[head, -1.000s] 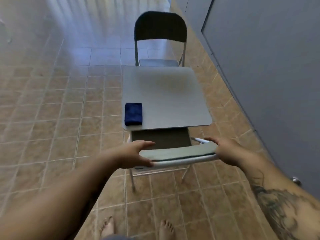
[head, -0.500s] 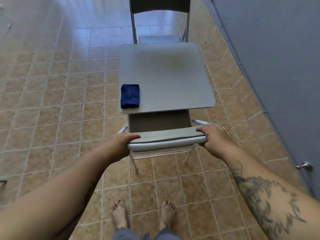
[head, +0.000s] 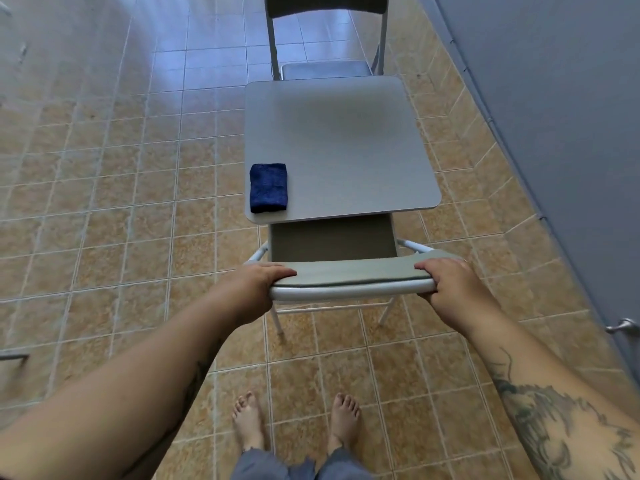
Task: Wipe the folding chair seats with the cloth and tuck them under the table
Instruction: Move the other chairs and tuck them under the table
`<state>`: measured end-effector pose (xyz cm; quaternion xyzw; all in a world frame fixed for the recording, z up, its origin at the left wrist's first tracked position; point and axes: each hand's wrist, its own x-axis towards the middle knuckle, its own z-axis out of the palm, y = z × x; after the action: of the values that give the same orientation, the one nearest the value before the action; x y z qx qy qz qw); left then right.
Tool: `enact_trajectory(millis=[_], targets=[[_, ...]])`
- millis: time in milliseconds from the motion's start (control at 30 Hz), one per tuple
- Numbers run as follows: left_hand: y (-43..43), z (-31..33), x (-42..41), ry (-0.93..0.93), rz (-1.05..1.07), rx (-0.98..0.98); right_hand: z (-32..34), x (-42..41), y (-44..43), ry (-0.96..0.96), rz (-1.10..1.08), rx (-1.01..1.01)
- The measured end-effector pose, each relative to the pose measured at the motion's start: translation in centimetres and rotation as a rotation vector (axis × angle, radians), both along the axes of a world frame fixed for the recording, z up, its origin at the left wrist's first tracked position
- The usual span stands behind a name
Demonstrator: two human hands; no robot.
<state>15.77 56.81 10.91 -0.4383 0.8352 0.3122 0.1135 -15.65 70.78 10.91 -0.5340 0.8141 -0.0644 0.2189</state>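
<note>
Both hands clamped on the top rail of the near folding chair, left hand at one corner, right hand at the other, fingers curled over the padded backrest and thumbs apparently hooked beneath the pale tubular frame. Seat just ahead of the fingers, matte grey-brown, flat, its front part already hidden under the near edge of the desk. Probably the tucking step, with more travel possible. Best done with an even push from both corners, straight ahead, rail kept level so the thin metal legs glide over the glossy tan floor tiles without catching in the grout lines. Folded dark blue cloth, nubby like terry, beyond the left fingers on the near left corner of the smooth grey rounded-corner top, well apart from either hand. Second chair at the far side, dark seat partly under the far edge. Grey wall close off the right fingers, leaving little room for sideways drift.
</note>
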Motion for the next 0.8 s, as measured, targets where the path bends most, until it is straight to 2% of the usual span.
enact_trajectory(millis=[333, 600, 700, 800], targets=[[0.2, 0.1, -1.2, -0.016, 0.069, 0.001, 0.5, -1.7, -2.0, -0.016, 0.061, 0.05], [0.3, 0.0, -1.4, -0.029, 0.068, 0.048, 0.5, -1.4, -1.5, -0.04, 0.003, 0.021], [0.1, 0.7, -1.7, -0.072, 0.064, 0.112, 1.9, -0.9, -1.8, -0.043, -0.001, 0.101], [0.0, 1.8, -2.2, -0.162, 0.005, 0.221, 3.7, -0.6, -2.3, -0.022, 0.05, 0.29]])
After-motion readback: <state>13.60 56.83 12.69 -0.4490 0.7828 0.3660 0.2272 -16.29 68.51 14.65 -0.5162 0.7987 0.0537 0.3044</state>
